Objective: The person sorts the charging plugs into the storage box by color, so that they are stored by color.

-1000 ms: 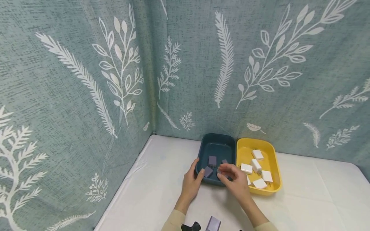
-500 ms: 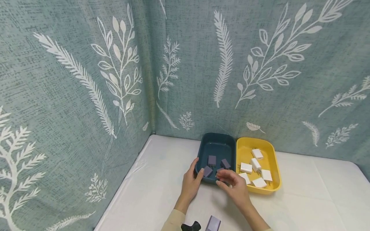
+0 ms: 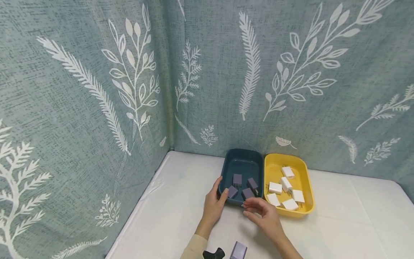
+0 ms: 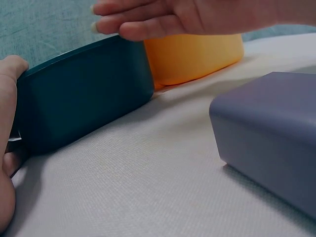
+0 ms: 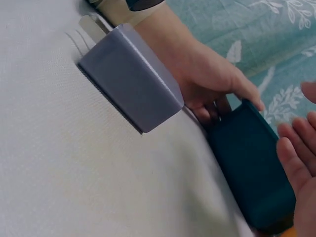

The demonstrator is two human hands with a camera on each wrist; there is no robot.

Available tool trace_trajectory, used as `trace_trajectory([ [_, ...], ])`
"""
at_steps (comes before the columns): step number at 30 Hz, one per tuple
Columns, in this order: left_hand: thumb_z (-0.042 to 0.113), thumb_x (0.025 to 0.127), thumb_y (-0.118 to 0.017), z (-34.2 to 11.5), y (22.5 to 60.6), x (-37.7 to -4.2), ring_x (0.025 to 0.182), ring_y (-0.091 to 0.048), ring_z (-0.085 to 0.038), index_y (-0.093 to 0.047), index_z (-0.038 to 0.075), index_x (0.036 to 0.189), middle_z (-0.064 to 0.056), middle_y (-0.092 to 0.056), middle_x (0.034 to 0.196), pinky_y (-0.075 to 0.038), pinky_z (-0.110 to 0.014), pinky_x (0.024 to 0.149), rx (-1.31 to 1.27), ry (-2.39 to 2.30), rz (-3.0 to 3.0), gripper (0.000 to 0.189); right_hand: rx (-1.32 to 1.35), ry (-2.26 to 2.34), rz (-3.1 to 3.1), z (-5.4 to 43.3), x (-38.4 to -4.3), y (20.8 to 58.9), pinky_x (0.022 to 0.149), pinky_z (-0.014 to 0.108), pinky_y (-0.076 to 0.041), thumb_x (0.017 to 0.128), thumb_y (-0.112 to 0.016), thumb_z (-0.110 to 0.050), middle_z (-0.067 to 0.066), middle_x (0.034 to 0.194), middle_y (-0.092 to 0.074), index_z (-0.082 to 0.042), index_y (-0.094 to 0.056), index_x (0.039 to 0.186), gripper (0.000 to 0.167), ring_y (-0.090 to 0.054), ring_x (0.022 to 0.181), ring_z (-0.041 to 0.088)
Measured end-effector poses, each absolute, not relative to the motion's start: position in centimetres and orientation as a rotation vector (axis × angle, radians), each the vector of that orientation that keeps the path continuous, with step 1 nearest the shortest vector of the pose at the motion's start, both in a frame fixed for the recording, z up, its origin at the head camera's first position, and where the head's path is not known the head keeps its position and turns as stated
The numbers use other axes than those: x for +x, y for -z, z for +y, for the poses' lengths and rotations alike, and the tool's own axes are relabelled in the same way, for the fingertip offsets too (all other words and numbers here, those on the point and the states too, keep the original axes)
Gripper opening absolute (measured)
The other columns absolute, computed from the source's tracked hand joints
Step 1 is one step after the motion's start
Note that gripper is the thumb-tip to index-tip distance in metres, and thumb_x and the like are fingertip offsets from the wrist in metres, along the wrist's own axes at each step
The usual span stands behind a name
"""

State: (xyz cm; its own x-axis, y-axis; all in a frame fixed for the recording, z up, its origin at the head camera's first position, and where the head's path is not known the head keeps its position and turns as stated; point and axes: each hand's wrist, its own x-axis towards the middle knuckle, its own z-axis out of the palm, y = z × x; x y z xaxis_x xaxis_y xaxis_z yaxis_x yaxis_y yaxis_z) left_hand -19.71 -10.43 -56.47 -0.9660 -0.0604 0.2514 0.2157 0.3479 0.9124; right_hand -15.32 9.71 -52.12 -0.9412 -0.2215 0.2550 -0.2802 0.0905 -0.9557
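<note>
My left hand (image 3: 213, 207) grips the near left corner of a dark blue tray (image 3: 244, 163), thumb over the rim and fingers along its outer side. Several purple plug-in chargers lie in it, among them a charger (image 3: 248, 193) close to the front wall. Just in front of that wall hovers my right hand (image 3: 263, 216), holding nothing, its fingers loosely bent. In the left wrist view the right hand's fingers (image 4: 153, 19) hang near the tray's rim. One more purple charger (image 5: 131, 79) lies on the white cloth, with its prongs showing in the right wrist view.
A yellow tray (image 3: 273, 165) stands against the blue tray's right side, with several white chargers (image 3: 290, 204) in it. Behind both trays hangs a green leaf-patterned curtain (image 3: 213, 90). A black object (image 3: 214, 254) shows at the bottom edge.
The right hand has let go of a purple charger inside the blue tray and drawn back toward the front, uncovering the chargers there. The left hand has stayed at the tray's corner.
</note>
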Motion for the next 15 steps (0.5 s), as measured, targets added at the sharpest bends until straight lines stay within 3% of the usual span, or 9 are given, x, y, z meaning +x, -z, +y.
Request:
trace_trajectory([
  [8, 0.037, 0.099, -0.054, -10.48, 56.62, -19.65, 0.136, -0.048, -0.02, -0.039, 0.023, 0.149, -0.004, -0.047, 0.15, -0.042, -0.043, 0.111, -0.139, 1.663, -2.373, 0.054, 0.569, -2.063, -2.329, 10.18, -15.23, 52.5, 0.083, 0.024, -0.059, 0.082, -0.075, -0.002, 0.024, 0.107, -0.068, 0.004, -0.064, 0.112, 0.033, -0.07, 0.096, 0.014],
  [15, 0.039, 0.099, -0.053, -10.43, 56.52, -19.63, 0.137, -0.047, -0.02, -0.039, 0.024, 0.149, -0.003, -0.047, 0.15, -0.04, -0.045, 0.112, -0.131, 1.648, -2.386, 0.054, 0.667, -2.132, -2.346, 10.6, -15.12, 53.05, 0.088, 0.033, -0.058, 0.081, -0.076, -0.004, 0.03, 0.112, -0.065, 0.011, -0.059, 0.118, 0.044, -0.069, 0.102, 0.019],
])
